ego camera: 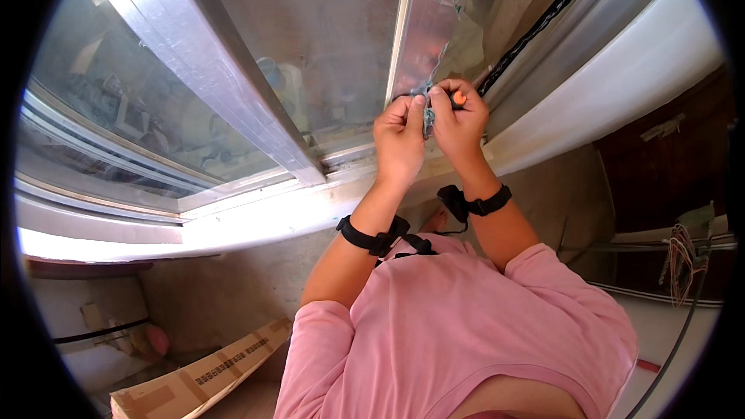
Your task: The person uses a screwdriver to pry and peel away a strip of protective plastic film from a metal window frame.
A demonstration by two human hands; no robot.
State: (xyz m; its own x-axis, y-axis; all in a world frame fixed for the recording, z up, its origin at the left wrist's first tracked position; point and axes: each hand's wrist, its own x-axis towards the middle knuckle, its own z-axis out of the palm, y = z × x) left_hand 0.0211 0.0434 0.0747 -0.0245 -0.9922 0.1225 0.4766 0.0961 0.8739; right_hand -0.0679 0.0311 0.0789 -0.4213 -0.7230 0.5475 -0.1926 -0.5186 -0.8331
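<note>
My left hand (pixel 400 134) pinches a crumpled strip of clear plastic film (pixel 429 120) with green print between thumb and fingers. Close beside it, my right hand (pixel 461 125) has its thumb and forefinger at the same film. A black tool handle with an orange end (pixel 460 98) sits in the curled fingers of my right hand; the rest of the tool is hidden. Beyond the hands, film runs up along a metal window frame (pixel 428 29), with a ragged, loose edge. Both hands are near the lower part of this frame.
A sliding window's aluminium upright (pixel 221 70) and glass pane (pixel 314 29) are on the left. The pale sill (pixel 262 218) runs below. A black-wrapped cable (pixel 547 23) slants along the right. A cardboard box (pixel 215 369) lies lower left; bundled wires (pixel 678 270) hang at right.
</note>
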